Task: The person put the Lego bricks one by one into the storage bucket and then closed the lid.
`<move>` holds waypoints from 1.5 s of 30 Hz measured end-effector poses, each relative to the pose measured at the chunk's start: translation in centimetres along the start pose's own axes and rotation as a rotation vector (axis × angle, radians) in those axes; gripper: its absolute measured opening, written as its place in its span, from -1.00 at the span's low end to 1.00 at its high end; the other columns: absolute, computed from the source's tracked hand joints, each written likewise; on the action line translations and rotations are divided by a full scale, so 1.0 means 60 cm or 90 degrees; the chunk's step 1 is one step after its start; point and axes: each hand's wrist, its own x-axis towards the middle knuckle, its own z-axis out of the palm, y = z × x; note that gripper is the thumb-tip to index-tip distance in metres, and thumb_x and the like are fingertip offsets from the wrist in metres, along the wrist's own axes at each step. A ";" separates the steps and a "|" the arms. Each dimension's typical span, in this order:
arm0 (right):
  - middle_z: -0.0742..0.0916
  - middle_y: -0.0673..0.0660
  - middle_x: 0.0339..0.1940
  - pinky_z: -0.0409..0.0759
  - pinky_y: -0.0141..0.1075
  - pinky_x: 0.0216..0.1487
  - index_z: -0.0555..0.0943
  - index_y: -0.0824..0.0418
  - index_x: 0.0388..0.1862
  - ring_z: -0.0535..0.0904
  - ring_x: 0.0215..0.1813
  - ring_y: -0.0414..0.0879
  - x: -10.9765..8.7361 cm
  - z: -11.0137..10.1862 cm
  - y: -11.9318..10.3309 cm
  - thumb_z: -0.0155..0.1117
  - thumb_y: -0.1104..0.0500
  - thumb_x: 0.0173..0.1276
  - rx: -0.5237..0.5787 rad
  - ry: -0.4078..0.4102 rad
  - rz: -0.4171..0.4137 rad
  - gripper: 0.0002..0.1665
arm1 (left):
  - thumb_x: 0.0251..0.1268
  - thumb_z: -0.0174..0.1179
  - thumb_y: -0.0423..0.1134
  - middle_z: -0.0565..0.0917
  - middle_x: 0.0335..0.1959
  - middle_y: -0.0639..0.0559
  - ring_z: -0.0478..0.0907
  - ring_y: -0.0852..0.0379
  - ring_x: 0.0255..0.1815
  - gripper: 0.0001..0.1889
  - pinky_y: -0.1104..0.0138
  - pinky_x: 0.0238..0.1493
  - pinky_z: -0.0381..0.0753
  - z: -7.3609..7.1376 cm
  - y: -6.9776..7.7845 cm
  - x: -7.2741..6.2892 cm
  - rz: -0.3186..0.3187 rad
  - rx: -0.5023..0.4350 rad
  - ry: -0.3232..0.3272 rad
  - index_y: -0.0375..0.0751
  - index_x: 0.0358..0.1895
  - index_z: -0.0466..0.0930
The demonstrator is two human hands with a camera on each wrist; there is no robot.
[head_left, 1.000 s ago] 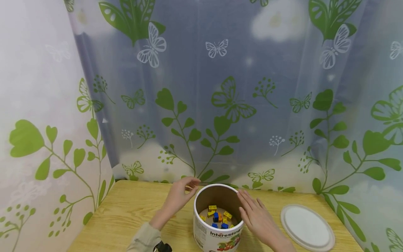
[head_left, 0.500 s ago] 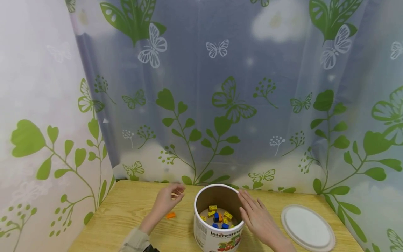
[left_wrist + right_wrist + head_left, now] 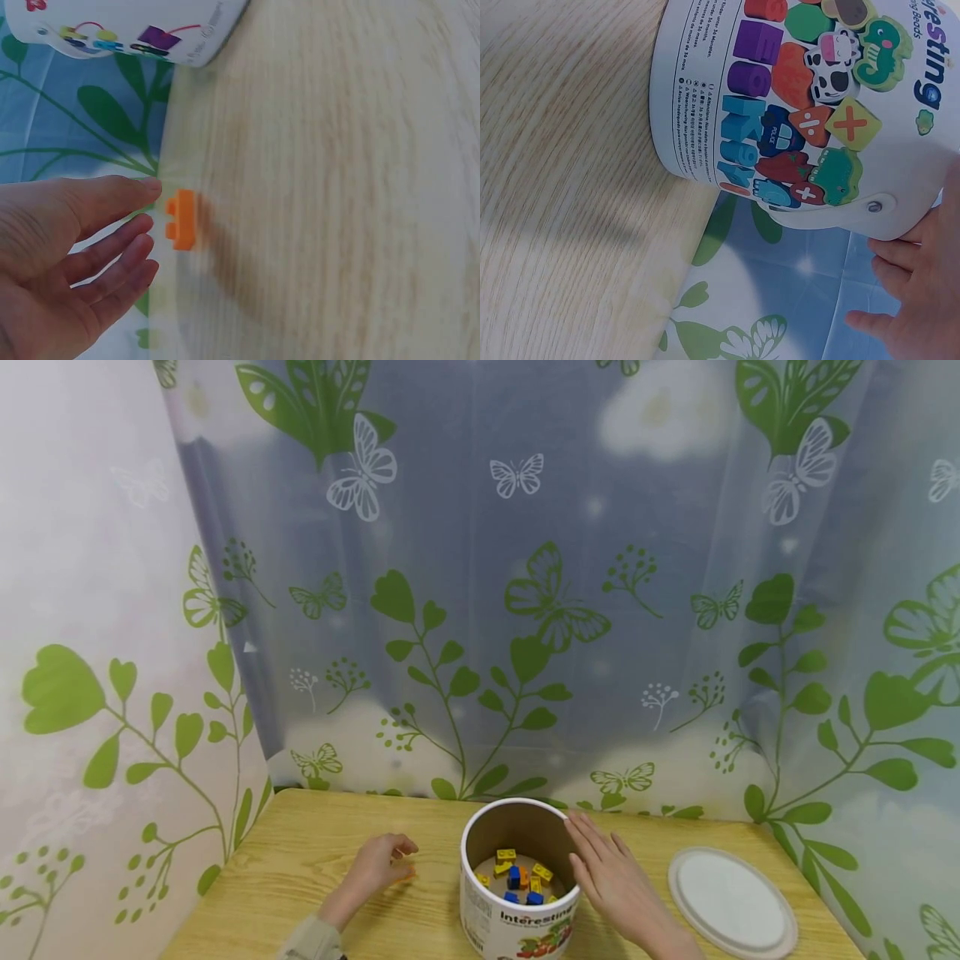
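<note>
My left hand [image 3: 377,864] hovers at an orange building brick [image 3: 182,220] on the table. In the left wrist view its thumb and fingers are spread apart, with the fingertips just short of the brick's studded side. My right hand [image 3: 618,881] rests straight fingers against the right rim of a white round bucket [image 3: 480,906]. At the bottom of the bucket lie several yellow building bricks [image 3: 506,855], blue ones [image 3: 513,877] and an orange one. The right wrist view shows the bucket's printed side and the right fingers [image 3: 900,277] at its rim.
A round whitish lid [image 3: 732,902] lies flat on the wooden table [image 3: 322,827], to the right of the right hand. Behind the table hangs a curtain [image 3: 465,610] printed with leaves and butterflies. The bucket's handle [image 3: 802,217] hangs along its side.
My left hand has moved left and down, from beside the bucket's rim to the orange brick on the table. My right hand and the bucket have stayed put.
</note>
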 end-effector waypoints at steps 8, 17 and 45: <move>0.38 0.15 0.57 0.35 0.27 0.40 0.33 0.21 0.55 0.29 0.55 0.09 0.001 0.001 0.000 0.03 0.06 0.63 -0.005 0.000 -0.002 -0.40 | 0.00 0.52 -0.49 0.71 -0.32 -0.05 0.64 -0.01 -0.32 -0.75 0.31 -0.31 0.66 0.009 -0.024 -0.002 0.007 -0.001 -0.017 -0.31 -0.23 0.70; 0.36 0.12 0.58 0.33 0.27 0.41 0.33 0.20 0.56 0.28 0.56 0.07 0.002 0.001 -0.002 0.05 0.07 0.62 -0.003 -0.005 0.004 -0.40 | 0.06 0.45 -0.54 0.66 -0.43 0.01 0.57 0.11 -0.43 -0.84 0.43 -0.43 0.55 0.023 -0.031 -0.005 0.009 -0.045 -0.022 -0.30 -0.31 0.70; 0.38 0.16 0.57 0.34 0.28 0.40 0.33 0.23 0.55 0.29 0.55 0.09 0.001 -0.001 -0.001 0.06 0.08 0.62 -0.004 -0.009 0.002 -0.39 | 0.14 0.46 -0.45 0.74 -0.26 0.07 0.70 0.09 -0.26 -0.80 0.35 -0.22 0.74 -0.038 0.113 0.021 0.068 -0.085 0.126 -0.16 -0.19 0.73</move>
